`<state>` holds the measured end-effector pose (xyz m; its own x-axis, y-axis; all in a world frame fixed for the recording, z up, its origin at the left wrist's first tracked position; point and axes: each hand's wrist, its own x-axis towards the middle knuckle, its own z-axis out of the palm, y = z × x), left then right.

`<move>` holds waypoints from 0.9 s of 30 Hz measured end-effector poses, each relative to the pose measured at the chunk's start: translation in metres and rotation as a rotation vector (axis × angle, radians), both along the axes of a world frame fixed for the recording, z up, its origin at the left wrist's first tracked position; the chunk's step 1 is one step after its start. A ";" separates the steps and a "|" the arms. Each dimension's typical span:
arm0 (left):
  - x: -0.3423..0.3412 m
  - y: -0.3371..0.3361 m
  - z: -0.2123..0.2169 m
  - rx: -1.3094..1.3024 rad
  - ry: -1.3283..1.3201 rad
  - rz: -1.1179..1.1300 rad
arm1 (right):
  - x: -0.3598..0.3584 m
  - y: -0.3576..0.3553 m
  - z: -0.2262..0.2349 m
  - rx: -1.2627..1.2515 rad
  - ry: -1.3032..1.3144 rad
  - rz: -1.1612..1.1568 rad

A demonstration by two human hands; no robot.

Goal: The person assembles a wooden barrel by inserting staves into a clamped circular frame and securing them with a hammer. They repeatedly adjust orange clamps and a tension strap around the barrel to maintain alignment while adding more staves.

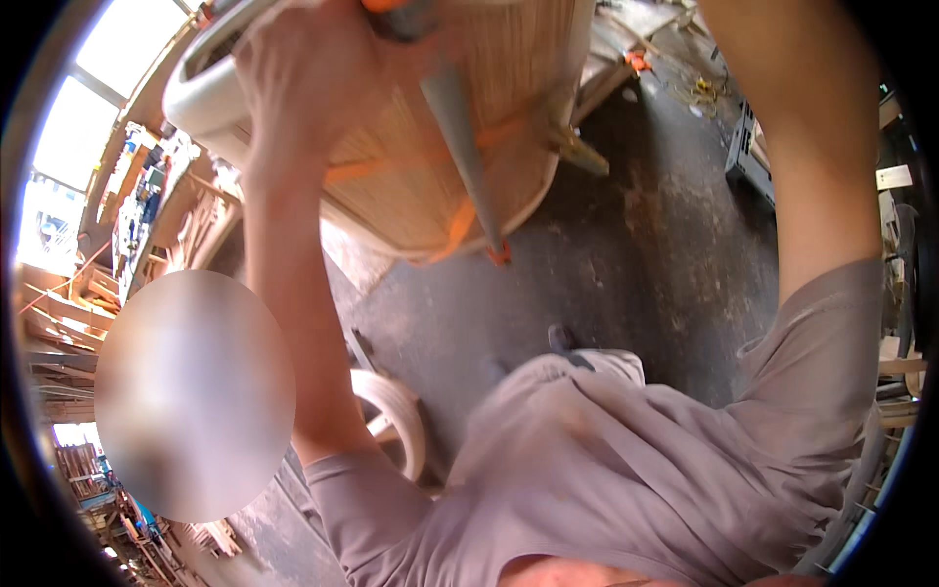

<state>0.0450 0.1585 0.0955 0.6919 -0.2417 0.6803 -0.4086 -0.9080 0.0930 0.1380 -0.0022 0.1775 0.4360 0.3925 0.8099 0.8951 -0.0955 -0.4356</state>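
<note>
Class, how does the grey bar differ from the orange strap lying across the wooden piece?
The grey bar is mostly grey with an orange-red tip; the orange strap is orange. The grey bar looks straight and rigid, while the orange strap is a flat band along the wood. Both appear against the wooden piece.

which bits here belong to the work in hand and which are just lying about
Seemingly in the work:
- slatted wooden piece, near the blurred left hand
- grey-barred clamp with orange ends, across it
- orange straps against the wood

Apparently just lying about:
- dark grey case on the floor, right
- timber strips, left
- pale curved piece beside the left forearm
</note>
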 end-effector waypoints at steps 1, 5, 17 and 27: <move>0.008 0.005 -0.003 0.028 -0.019 -0.003 | 0.000 -0.002 0.000 0.002 0.001 -0.002; 0.030 0.020 -0.007 0.135 -0.165 -0.058 | 0.006 0.002 0.003 0.002 0.017 0.012; 0.026 0.019 -0.012 0.109 -0.227 -0.065 | 0.019 0.014 0.010 0.018 0.026 0.094; 0.031 0.013 -0.010 0.101 -0.198 -0.071 | 0.049 0.053 0.038 0.001 -0.125 -0.119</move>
